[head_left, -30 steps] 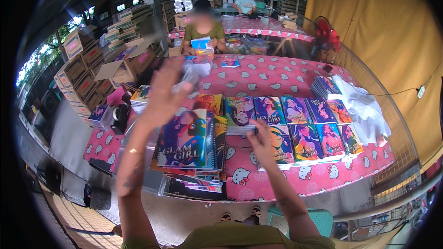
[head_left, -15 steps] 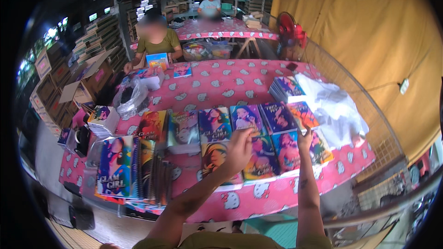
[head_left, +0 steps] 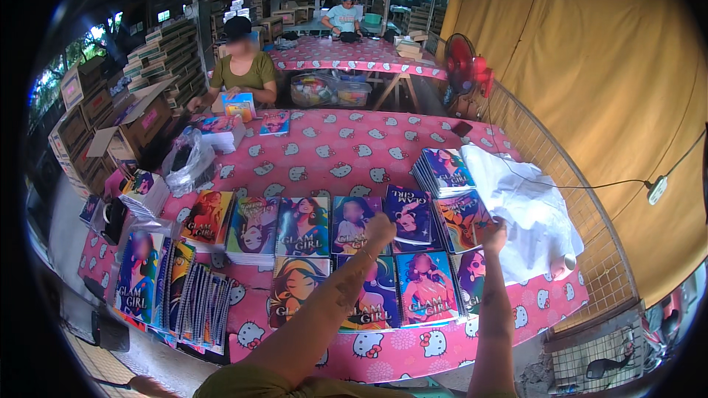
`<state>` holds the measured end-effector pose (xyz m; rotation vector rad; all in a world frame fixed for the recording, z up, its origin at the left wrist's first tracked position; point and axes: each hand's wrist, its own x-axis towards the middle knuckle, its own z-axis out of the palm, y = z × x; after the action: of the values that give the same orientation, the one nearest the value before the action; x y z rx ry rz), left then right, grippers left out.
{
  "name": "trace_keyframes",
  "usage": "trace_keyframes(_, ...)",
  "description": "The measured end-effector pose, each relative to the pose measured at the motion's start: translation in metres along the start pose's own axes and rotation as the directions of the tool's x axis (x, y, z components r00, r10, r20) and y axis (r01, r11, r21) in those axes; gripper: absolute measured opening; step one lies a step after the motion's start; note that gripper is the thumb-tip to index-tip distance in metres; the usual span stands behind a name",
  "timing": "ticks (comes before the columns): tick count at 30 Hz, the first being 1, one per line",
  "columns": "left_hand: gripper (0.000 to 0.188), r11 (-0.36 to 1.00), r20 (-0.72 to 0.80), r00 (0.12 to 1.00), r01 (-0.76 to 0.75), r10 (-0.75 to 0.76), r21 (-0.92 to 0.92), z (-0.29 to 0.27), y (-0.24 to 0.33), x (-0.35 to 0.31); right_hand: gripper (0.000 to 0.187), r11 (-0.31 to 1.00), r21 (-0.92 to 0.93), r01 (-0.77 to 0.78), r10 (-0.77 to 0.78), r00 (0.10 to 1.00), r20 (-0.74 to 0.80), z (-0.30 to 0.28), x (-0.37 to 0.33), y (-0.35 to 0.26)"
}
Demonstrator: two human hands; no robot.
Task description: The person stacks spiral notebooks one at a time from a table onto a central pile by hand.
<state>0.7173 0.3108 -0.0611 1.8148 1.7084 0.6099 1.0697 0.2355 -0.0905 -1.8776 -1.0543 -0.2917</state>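
Observation:
My left hand (head_left: pixel 380 229) is closed at the left edge of a dark purple spiral notebook (head_left: pixel 410 215), which sits askew over the stack beneath it. My right hand (head_left: pixel 493 235) has its fingers curled at the right edge of an orange-covered notebook (head_left: pixel 459 215). More notebooks lie in two rows before me: a blue one (head_left: pixel 304 222), a violet one (head_left: pixel 352 214) and a yellow one (head_left: pixel 205 217) in the far row. In the near row are a golden-haired cover (head_left: pixel 299 284) and a pink-and-blue one (head_left: pixel 426 287). My left forearm hides part of the near row.
A pink patterned cloth covers the table (head_left: pixel 339 147). Notebooks stand at left (head_left: pixel 203 302), and another stack (head_left: pixel 445 169) is at right by white plastic sheeting (head_left: pixel 523 199). Across the table a person (head_left: pixel 247 74) handles a notebook. A red fan (head_left: pixel 464 66) stands beyond.
My left hand has moved from above the rows to the purple notebook, which has shifted askew on its stack. My right hand stays by the orange notebook. The whole view has shifted slightly.

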Motion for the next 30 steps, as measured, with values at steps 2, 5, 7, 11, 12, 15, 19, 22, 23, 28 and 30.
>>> trace_keyframes(2,0.031,0.993,-0.082,0.996,0.009,-0.019,-0.122,-0.037,-0.006,0.008,0.040,0.437,0.640,-0.632,0.467,0.768,0.439,-0.012,-0.009,-0.058)
trace_keyframes(5,0.030,0.865,-0.490,0.767,-0.500,0.415,-0.050,-0.109,0.019,0.012,0.052,0.015,0.826,-0.563,0.338,0.780,0.526,-0.074,-0.035,-0.134)
trace_keyframes(7,0.037,0.699,-0.494,0.608,-0.716,0.622,-0.002,-0.193,0.037,0.013,0.061,-0.052,0.846,-0.531,0.180,0.828,0.530,-0.103,-0.058,-0.166)
trace_keyframes(11,0.042,0.308,-0.827,0.357,-0.922,0.434,-0.236,-0.389,0.054,-0.041,0.063,-0.115,0.858,-0.500,0.202,0.834,0.513,-0.128,-0.124,-0.281)
trace_keyframes(12,0.045,0.447,-0.860,0.400,-0.863,0.318,-0.236,-0.434,0.048,-0.074,0.064,-0.114,0.865,-0.489,0.069,0.864,0.498,-0.132,-0.141,-0.311)
trace_keyframes(15,0.038,0.244,-0.915,0.324,-0.932,0.238,-0.267,-0.567,-0.004,-0.158,0.063,-0.138,0.830,-0.540,-0.195,0.837,0.512,-0.136,-0.201,-0.404)
trace_keyframes(19,0.026,0.137,-0.955,0.173,-0.980,0.242,-0.143,-0.721,-0.100,-0.253,0.064,-0.208,0.718,-0.664,-0.433,0.721,0.541,-0.141,-0.292,-0.523)
trace_keyframes(22,0.024,0.415,-0.919,0.130,-0.909,0.372,0.039,-0.716,-0.133,-0.296,0.064,-0.029,0.816,-0.577,-0.497,0.717,0.489,-0.125,-0.370,-0.578)
trace_keyframes(23,0.026,0.463,-0.842,0.032,-0.846,0.539,0.264,-0.684,-0.135,-0.299,0.062,0.205,0.897,-0.392,-0.527,0.728,0.439,-0.117,-0.394,-0.577)
trace_keyframes(28,0.035,0.788,-0.354,0.704,-0.537,0.615,0.301,-0.613,-0.266,-0.250,0.057,0.572,0.820,-0.012,-0.630,0.634,0.449,-0.113,-0.496,-0.587)
trace_keyframes(30,0.053,0.683,0.012,0.740,-0.627,0.672,0.374,-0.552,-0.265,-0.266,0.056,0.562,0.826,-0.045,-0.597,0.668,0.443,-0.099,-0.497,-0.580)
